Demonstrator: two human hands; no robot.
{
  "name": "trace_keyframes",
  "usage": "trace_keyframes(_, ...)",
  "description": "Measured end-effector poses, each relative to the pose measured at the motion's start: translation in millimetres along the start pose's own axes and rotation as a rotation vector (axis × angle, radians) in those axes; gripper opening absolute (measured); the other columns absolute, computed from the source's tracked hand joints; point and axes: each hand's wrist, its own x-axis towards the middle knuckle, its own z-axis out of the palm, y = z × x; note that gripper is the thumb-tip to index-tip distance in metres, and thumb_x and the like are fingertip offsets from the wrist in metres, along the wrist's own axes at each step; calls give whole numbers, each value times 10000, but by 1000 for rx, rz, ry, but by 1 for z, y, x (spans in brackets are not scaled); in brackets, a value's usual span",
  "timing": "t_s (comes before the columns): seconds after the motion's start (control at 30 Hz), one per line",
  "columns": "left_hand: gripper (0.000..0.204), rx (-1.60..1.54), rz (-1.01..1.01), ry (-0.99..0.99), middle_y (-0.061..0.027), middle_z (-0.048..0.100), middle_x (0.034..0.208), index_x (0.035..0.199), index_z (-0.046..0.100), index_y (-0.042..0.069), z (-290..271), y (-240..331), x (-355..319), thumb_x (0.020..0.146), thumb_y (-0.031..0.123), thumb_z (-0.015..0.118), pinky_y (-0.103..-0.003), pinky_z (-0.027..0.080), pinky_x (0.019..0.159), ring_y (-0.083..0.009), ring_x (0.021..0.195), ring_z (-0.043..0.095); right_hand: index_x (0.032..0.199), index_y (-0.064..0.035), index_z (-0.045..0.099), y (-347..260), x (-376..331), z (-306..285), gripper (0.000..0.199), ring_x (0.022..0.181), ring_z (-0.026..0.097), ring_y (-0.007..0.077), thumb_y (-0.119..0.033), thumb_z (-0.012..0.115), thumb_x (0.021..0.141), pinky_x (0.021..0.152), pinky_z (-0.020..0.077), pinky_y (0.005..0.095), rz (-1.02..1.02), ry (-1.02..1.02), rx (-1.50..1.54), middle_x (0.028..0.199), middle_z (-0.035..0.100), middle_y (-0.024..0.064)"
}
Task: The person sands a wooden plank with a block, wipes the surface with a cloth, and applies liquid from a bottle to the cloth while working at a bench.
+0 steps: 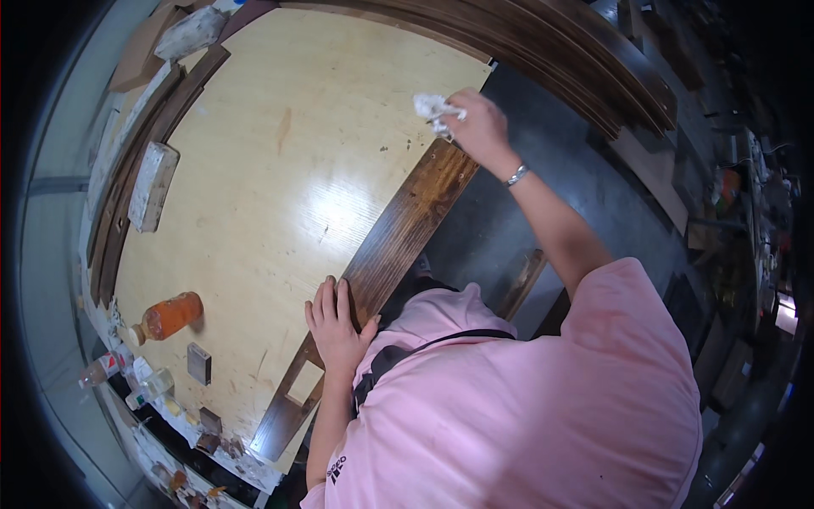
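Rag (435,110) in right hand (480,129) rubs dark plank (405,227)

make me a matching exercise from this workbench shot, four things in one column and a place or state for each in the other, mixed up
1 white rag
2 dark stained plank
3 orange bottle
4 sanding block

a lying on its side near the table's left edge
b pressed flat under the left hand
c bunched in the right hand
d resting on the pale tabletop, far left

Pairs: 1-c, 2-b, 3-a, 4-d
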Motion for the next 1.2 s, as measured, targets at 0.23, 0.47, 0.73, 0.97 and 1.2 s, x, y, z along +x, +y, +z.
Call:
trace_keyframes(0.23,855,-20,-9,22,-191,437,1472,1446,435,60,1,1,2,760,494,703,-582,296,1100,-375,1354,414,992,-97,729,15,23,-9,235,958,660,311,-224,743,794,811,523,425,-5,-160,-113,1040,658,103)
trace_keyframes(0.47,879,-37,13,28,-185,450,1461,1439,440,50,-3,0,3,703,409,762,-529,296,1116,-374,1328,433,1021,-47,613,-52,-24,-3,337,881,679,341,-141,791,750,741,530,422,159,-84,349,936,671,176)
trace_keyframes(0.73,648,-1244,-489,413,-157,528,1350,1436,400,-29,-14,19,1,848,24,668,-363,438,1035,-205,1216,527,1206,-17,551,-170,-161,43,433,921,622,175,-152,726,834,816,514,318,-19,-915,1069,1036,615,152)
trace_keyframes(0.97,423,-1031,-839,835,-47,654,1055,1272,572,-6,-51,-32,-82,855,-79,564,-250,509,803,-117,908,626,1385,-46,466,-173,-179,59,910,1339,421,333,-277,869,602,1127,317,512,-926,-926,292,1423,443,170)
trace_keyframes(1.2,385,-1085,-1106,1255,-54,663,1001,1193,602,-2,-77,-50,-208,826,-103,546,-256,529,711,-111,798,638,1265,-5,578,-204,-172,61,566,1271,477,384,7,624,701,1044,434,452,-1055,-952,178,1363,509,229)
